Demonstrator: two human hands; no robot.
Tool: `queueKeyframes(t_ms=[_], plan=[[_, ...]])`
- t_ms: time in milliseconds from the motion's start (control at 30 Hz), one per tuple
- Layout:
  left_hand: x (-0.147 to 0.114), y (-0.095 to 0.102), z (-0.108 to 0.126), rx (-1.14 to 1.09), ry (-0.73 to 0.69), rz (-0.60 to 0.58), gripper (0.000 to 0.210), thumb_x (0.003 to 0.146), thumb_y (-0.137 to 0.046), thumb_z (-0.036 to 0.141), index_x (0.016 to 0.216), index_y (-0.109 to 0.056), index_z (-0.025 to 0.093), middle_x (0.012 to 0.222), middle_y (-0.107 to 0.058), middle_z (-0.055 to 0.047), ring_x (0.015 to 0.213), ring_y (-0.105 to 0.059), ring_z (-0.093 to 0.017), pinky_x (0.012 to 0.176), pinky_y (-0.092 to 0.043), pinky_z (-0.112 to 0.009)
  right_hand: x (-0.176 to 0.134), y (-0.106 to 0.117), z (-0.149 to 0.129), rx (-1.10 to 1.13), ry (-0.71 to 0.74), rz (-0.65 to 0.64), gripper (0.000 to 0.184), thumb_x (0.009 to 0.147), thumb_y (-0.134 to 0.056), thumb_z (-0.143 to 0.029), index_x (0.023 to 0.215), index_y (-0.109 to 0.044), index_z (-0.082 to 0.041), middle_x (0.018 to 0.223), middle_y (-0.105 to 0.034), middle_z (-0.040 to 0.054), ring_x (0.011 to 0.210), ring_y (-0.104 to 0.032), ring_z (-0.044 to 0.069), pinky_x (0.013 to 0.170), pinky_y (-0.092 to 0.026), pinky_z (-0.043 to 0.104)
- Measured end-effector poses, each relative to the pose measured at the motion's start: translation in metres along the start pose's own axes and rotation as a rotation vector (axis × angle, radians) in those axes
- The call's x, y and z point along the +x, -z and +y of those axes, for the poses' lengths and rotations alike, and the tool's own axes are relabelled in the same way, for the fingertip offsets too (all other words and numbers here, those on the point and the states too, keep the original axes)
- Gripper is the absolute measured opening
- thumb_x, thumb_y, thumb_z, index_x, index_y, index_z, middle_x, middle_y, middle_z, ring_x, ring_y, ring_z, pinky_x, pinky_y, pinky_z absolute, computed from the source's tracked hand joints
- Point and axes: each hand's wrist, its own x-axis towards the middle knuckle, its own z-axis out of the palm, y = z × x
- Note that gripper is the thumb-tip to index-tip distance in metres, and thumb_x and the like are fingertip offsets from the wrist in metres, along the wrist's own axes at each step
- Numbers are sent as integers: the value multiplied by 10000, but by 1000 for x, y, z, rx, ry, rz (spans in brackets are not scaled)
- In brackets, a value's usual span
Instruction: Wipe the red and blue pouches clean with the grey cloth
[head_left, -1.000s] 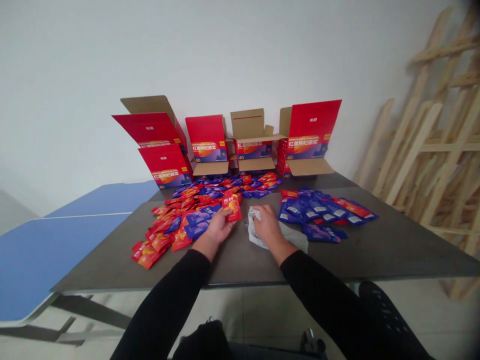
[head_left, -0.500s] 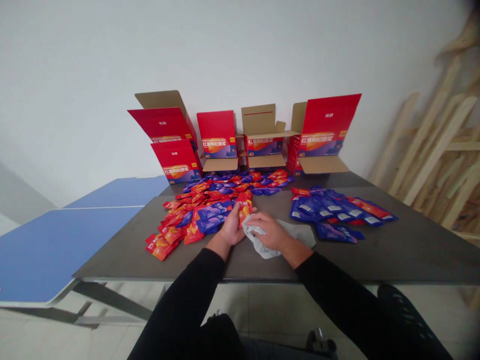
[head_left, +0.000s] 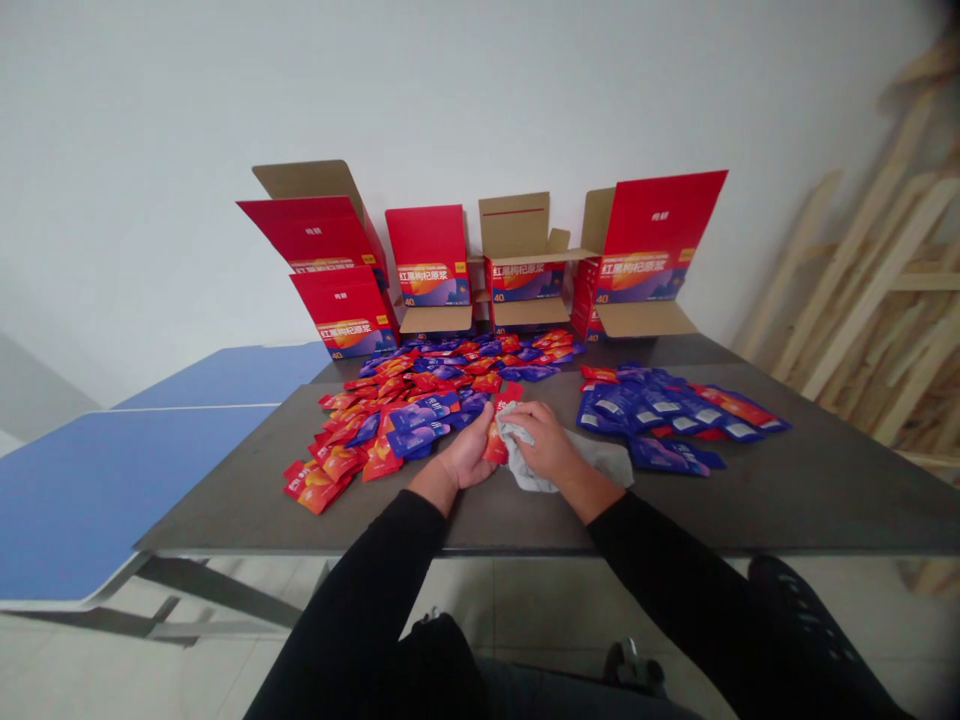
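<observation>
A red and orange pouch is held in my left hand, upright near the middle of the table. Bunched in my right hand is a light grey cloth, pressed against the pouch's right side; its loose end trails onto the table to the right. Left of my hands spreads a large pile of red pouches and purple-blue pouches. A smaller heap of mostly blue pouches lies to the right.
Open red cartons stand along the back: two stacked at left, two in the middle, and a stack at right. The dark grey table adjoins a blue table. Wooden slats lean at far right.
The cloth and my right hand have moved up along the pouch. The pouch in my left hand has turned and shifted slightly right. The camera view has tilted a little.
</observation>
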Motion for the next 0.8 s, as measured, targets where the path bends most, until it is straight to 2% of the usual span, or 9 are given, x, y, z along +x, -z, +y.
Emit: queueKeyframes(t_ms=[100,233,400,567,667,733,800], plan=[[0,3,0,63,29,15,527,1024,-421,551,1230,-678,140,975,-743,-116,799,-709,-196,744,-534,-289,1,1,4,-22,-57,87,399,855,-576,-137,1196,-723,-283,1138,-643,73,1116,-582,268,1033,-495,469],[-1,7,0,140,51,29,495,1011,-457,556,1124,-691,135,896,-725,-97,657,-666,-161,550,-477,-239,4,2,8,-20,-126,191,367,874,-557,-164,1192,-716,-256,1130,-621,88,1110,-590,267,1045,-493,461],[-3,10,4,140,79,53,487,999,-492,553,1076,-680,110,818,-701,-105,639,-664,-165,535,-464,-242,8,5,14,6,-241,266,344,876,-545,-182,1169,-717,-234,1097,-614,96,1073,-604,265,1028,-505,456],[-5,12,13,16,104,37,584,991,-438,616,1151,-679,109,953,-724,-147,761,-693,-207,591,-495,-279,14,11,18,15,-348,393,283,872,-551,-218,1089,-732,-198,1042,-617,109,1009,-610,271,989,-523,472],[-5,12,18,-115,83,67,573,985,-427,633,1097,-687,135,923,-718,-127,811,-694,-218,629,-516,-293,12,14,13,33,-283,420,283,885,-563,-241,1115,-723,-199,1058,-622,111,1028,-612,271,990,-526,470],[-4,10,19,-167,79,57,541,989,-438,616,1018,-686,137,851,-702,-104,728,-669,-182,588,-493,-258,8,13,5,64,-155,339,293,894,-573,-246,1148,-715,-217,1077,-632,102,1041,-620,259,986,-534,451],[-2,8,17,-181,45,50,515,990,-460,601,945,-678,136,771,-677,-72,612,-617,-139,525,-449,-220,3,10,-3,95,-10,183,313,898,-573,-234,1179,-708,-248,1106,-646,89,1052,-625,245,985,-540,436]])
